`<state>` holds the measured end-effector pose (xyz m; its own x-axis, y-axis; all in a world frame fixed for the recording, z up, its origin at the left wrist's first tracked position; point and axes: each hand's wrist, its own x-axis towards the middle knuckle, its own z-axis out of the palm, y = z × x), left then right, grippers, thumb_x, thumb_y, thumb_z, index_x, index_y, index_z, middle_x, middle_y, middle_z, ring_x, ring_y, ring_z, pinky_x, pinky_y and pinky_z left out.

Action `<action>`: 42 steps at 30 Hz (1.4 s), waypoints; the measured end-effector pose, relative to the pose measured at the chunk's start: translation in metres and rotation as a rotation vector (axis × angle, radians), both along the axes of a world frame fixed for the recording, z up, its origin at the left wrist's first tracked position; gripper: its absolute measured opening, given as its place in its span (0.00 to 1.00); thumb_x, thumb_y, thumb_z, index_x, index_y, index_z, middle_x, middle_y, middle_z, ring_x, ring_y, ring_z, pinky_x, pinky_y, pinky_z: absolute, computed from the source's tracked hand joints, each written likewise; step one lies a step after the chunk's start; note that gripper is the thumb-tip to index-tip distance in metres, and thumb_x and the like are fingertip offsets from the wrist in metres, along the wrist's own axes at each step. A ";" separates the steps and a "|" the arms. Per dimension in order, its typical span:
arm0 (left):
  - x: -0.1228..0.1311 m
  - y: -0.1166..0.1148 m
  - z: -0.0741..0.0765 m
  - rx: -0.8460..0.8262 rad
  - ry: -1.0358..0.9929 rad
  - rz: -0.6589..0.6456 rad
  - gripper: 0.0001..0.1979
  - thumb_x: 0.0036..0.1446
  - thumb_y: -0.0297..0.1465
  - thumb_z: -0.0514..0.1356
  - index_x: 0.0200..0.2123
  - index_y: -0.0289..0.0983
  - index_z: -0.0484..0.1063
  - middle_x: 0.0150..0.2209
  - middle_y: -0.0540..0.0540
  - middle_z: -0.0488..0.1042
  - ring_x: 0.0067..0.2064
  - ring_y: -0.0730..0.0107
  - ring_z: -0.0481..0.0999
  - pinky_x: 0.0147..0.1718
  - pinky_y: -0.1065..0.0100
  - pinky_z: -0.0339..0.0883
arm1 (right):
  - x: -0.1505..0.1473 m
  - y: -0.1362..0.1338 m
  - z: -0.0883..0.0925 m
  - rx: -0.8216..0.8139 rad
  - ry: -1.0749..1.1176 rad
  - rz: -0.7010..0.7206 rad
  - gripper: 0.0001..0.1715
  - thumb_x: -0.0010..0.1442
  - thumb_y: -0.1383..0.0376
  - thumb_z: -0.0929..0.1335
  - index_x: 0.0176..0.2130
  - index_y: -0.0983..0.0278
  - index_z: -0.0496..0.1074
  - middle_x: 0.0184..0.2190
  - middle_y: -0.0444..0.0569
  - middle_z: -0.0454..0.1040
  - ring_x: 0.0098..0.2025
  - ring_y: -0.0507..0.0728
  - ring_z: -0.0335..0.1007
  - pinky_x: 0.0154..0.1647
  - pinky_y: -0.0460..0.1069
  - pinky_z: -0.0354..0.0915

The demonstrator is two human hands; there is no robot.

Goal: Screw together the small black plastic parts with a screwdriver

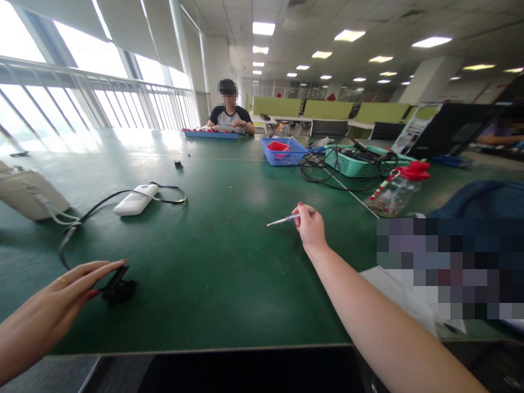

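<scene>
2 hands are in view, both belonging to the person wearing the camera. The count of items on the green table is as follows:

- 1 thin metal tool
- 1 small black part
- 1 white device
- 1 black cable
- 1 beige unit
- 2 baskets: 1 blue basket and 1 teal basket
- 1 clear bottle with a red cap

All positions below are given relative to the white device.

The right hand is well to the right of the white device and slightly nearer the person. Its fingers are closed around the rear end of the thin metal tool. The tool projects from the left side of the hand. Its long axis runs nearly level across the view, with the tip pointing left toward the white device and dipping slightly toward the table. Tip and white device are well apart.

The left hand is nearer the person than the white device and to its left. Its fingers are extended and almost straight, not curled. The fingertips and thumb tip touch the small black part, which rests on the table just right of the hand. The part's shape is too blurred to give its axis.

The black cable loops around the white device and trails toward the small black part. The beige unit is left of the white device. Both baskets and the clear bottle are right of it, and the baskets lie farther away.

1 other person sits beyond the white device at the far end of the table.
</scene>
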<state>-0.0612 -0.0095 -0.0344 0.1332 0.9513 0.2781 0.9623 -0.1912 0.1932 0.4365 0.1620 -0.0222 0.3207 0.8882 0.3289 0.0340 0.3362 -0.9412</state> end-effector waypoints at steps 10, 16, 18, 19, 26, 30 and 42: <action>0.025 -0.009 -0.003 -0.048 -0.037 0.003 0.28 0.63 0.38 0.48 0.59 0.79 0.47 0.57 0.74 0.66 0.53 0.58 0.72 0.56 0.48 0.66 | 0.000 0.002 -0.002 0.015 0.002 0.012 0.21 0.58 0.52 0.67 0.22 0.63 0.69 0.12 0.37 0.59 0.15 0.47 0.52 0.17 0.45 0.50; 0.020 -0.007 -0.007 -0.064 -0.023 -0.027 0.29 0.62 0.36 0.48 0.59 0.78 0.49 0.57 0.74 0.67 0.53 0.59 0.72 0.56 0.47 0.66 | 0.000 0.002 -0.002 0.013 -0.015 0.011 0.21 0.59 0.52 0.67 0.22 0.63 0.69 0.13 0.37 0.59 0.15 0.47 0.53 0.17 0.45 0.50; 0.018 -0.006 -0.008 -0.090 -0.035 -0.027 0.29 0.62 0.35 0.48 0.59 0.78 0.49 0.58 0.75 0.66 0.54 0.59 0.73 0.56 0.48 0.66 | 0.000 0.001 -0.002 0.011 -0.014 0.009 0.21 0.59 0.52 0.67 0.22 0.63 0.69 0.13 0.37 0.59 0.16 0.47 0.52 0.17 0.45 0.50; 0.017 -0.006 -0.007 -0.106 -0.042 -0.026 0.29 0.61 0.35 0.48 0.59 0.77 0.49 0.58 0.75 0.67 0.55 0.59 0.73 0.56 0.48 0.66 | 0.000 0.001 -0.002 0.013 -0.019 0.009 0.21 0.59 0.51 0.66 0.22 0.63 0.69 0.13 0.37 0.59 0.16 0.47 0.52 0.17 0.45 0.50; 0.027 -0.006 0.000 -0.094 0.001 -0.027 0.29 0.63 0.36 0.49 0.60 0.77 0.49 0.54 0.64 0.72 0.54 0.60 0.74 0.55 0.51 0.68 | 0.000 0.001 -0.001 0.025 -0.018 0.013 0.21 0.58 0.52 0.66 0.22 0.63 0.69 0.12 0.37 0.59 0.16 0.47 0.53 0.17 0.45 0.50; 0.031 -0.007 0.001 -0.065 0.063 -0.040 0.26 0.62 0.36 0.50 0.61 0.69 0.56 0.55 0.58 0.72 0.55 0.60 0.73 0.57 0.52 0.66 | 0.000 0.001 -0.001 0.022 -0.015 0.018 0.21 0.59 0.52 0.66 0.22 0.63 0.69 0.12 0.37 0.59 0.15 0.47 0.52 0.18 0.45 0.50; 0.089 0.016 0.031 -0.026 0.007 -0.059 0.18 0.58 0.45 0.56 0.50 0.55 0.73 0.50 0.57 0.79 0.50 0.59 0.78 0.54 0.56 0.69 | -0.003 -0.005 0.006 0.020 -0.008 0.027 0.21 0.58 0.51 0.67 0.23 0.63 0.69 0.13 0.37 0.59 0.16 0.48 0.53 0.17 0.45 0.50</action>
